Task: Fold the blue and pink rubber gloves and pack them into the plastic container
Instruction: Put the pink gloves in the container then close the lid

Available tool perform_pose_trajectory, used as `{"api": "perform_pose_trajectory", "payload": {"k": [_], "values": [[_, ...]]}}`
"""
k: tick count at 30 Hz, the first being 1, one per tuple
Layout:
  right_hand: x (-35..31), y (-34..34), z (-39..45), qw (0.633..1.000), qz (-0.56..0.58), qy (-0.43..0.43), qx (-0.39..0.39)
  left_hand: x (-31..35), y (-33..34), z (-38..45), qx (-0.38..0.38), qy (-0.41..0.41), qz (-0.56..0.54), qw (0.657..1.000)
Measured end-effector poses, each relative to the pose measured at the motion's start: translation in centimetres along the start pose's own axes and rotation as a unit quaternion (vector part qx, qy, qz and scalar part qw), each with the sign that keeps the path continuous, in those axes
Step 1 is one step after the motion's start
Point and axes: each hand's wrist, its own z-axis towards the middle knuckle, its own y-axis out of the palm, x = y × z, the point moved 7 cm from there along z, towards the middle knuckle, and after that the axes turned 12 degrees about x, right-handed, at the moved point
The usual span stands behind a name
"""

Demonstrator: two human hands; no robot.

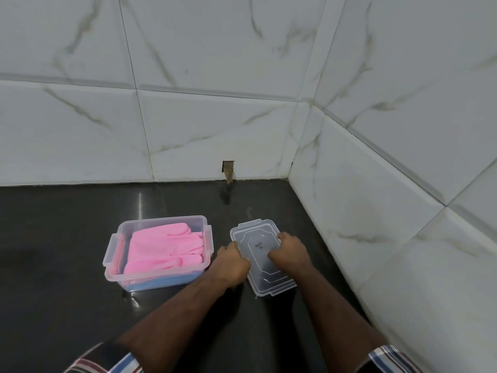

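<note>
**Gloves packed, lid in hand**

The folding looks finished and the job seems to be at its closing step. Both hands are on the clear lid [262, 258], which lies flat on the dark counter [53, 305]. The left hand [233, 262] curls around the lid's near-left edge, and the right hand [291, 250] presses fingers down on its top face; both are closed on the lid, not spread.

Just to the left of the left hand sits the plastic container [158, 253], open at the top, apart from the lid. Inside it the pink gloves [166, 247] lie folded on top, filling most of the opening, and the blue gloves [164, 281] show through the clear wall beneath them.

The next move, I would guess, calls for lifting the lid, carrying it leftward over the container, squaring its corners to the rim and pressing the side clips shut. The pink stack rides close to the rim, so it may need pushing down first.
</note>
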Motion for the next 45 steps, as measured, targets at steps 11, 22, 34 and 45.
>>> {"api": "perform_pose_trajectory", "payload": {"k": [11,22,34,45], "values": [[-1.6,-3.3,0.1,0.978,0.166,0.044,0.117,1.3,0.0,-1.1,-0.055,-0.064,-0.225,0.971],[-12.9,-9.3,-4.7,0.907,0.227,-0.255,0.246,4.6,-11.2,0.2,-0.079,-0.101,-0.566,0.815],[-13.2,-5.3,-3.3,0.932,0.315,-0.100,0.149,-3.8,-19.3,-1.3,0.021,-0.109,-0.533,0.839],[-14.7,0.1,-4.5,0.908,0.412,0.004,0.070,-9.3,-23.9,-1.2,0.157,-0.064,-0.311,0.935]]}}
